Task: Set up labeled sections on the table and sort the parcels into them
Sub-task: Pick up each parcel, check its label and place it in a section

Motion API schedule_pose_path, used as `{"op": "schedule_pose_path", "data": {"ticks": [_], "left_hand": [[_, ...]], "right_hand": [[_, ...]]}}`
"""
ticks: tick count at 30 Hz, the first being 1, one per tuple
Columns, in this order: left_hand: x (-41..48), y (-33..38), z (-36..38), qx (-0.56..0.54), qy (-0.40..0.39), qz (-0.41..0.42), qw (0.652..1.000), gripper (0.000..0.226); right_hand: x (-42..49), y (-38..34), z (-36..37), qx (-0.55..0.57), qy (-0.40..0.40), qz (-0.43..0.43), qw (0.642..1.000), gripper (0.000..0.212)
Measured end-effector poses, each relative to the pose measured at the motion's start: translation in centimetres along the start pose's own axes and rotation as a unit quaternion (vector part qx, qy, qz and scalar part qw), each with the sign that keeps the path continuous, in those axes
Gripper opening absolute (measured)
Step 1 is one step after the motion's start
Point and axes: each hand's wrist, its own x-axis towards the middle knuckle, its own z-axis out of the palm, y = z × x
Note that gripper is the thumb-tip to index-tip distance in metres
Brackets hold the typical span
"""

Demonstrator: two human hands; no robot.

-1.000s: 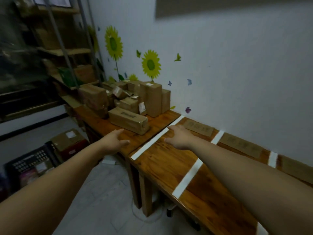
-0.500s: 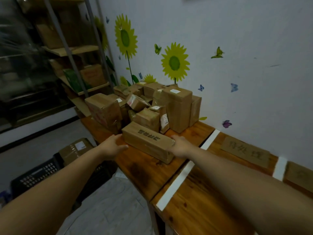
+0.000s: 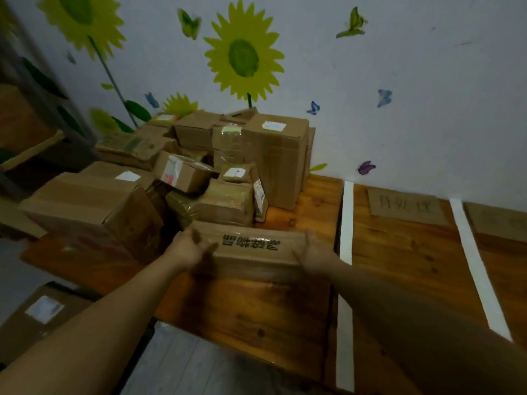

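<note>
A long flat cardboard parcel (image 3: 251, 246) with black printed characters lies at the front of a heap of parcels (image 3: 228, 172) on the wooden table (image 3: 256, 323). My left hand (image 3: 189, 248) grips its left end, thumb on the front face. My right hand (image 3: 313, 252) grips its right end. White tape strips (image 3: 346, 223) (image 3: 473, 266) divide the tabletop into sections to the right. A cardboard label (image 3: 405, 208) with writing lies in the first section, and another label (image 3: 499, 220) in the one beyond.
A big box (image 3: 85, 206) stands left of the long parcel, a tall box (image 3: 279, 161) behind it by the wall. On the floor at lower left sits another box (image 3: 37, 315). Shelving (image 3: 28, 138) rises at far left.
I have moved closer to the heap. My right hand left the tape strip and both hands went to the long parcel, now holding its two ends.
</note>
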Motion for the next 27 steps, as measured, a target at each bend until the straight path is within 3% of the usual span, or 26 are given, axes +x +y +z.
{"op": "schedule_pose_path", "data": {"ticks": [2,7,13,18,23,27], "left_hand": [[1.4,-0.7,0.1,-0.008,0.005,-0.002,1.000,0.057],[3.2,-2.2,-0.6,0.108,0.024,-0.037,0.993,0.075],[1.8,-3.7,-1.4,0.027,0.007,-0.116,0.993,0.075],[-2.0,-8.0,-0.4,0.013,-0.007,-0.119,0.993,0.044],[-4.7,-10.1,0.4,-0.021,0.016,-0.112,0.993,0.049],[-5.5,-9.9,-0.5,-0.081,0.012,-0.075,0.994,0.033]], "right_hand": [[0.0,0.1,0.7,0.036,0.019,0.036,0.999,0.066],[-1.4,0.0,0.8,0.081,0.035,0.079,0.993,0.054],[-4.8,1.0,2.4,0.125,0.056,0.063,0.989,0.040],[-7.3,3.3,5.5,0.176,0.048,0.093,0.979,0.047],[-8.9,3.4,7.0,0.172,0.081,0.065,0.980,0.042],[-10.8,2.5,6.0,0.180,0.130,0.046,0.974,0.042]]}}
